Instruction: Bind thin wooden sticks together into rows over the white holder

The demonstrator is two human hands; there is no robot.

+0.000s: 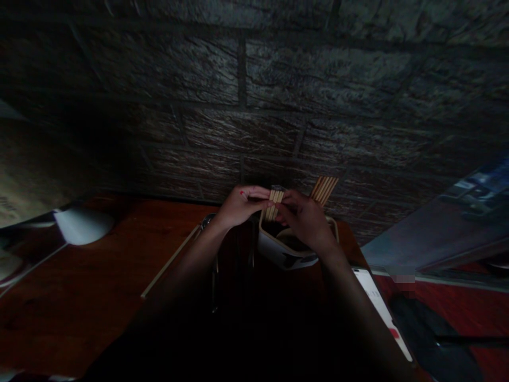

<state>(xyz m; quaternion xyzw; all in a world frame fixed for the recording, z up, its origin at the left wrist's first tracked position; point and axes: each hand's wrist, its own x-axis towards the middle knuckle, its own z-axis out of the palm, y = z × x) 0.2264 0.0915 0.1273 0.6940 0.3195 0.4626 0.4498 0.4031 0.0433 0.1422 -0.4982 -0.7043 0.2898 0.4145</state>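
A small bundle of pale chopsticks (272, 214) stands nearly upright between my hands, above the near-left rim of a white container (274, 249). My left hand (240, 206) pinches the bundle from the left with thumb and fingers. From the right, my right hand (304, 215) closes around it, over the container's opening. More chopsticks (326, 189), browner, fan up behind my right hand; whether they rest in the container or in that hand I cannot tell. Darkness and my right hand hide most of the container's inside.
A long thin stick (170, 261) and a metal spoon (215, 292) lie on the wooden table (123, 260) left of the container. A white phone-like slab (377, 305) lies at the right edge. Behind rises a stone-patterned wall (238, 132). A white cup-shaped object (83, 225) is far left.
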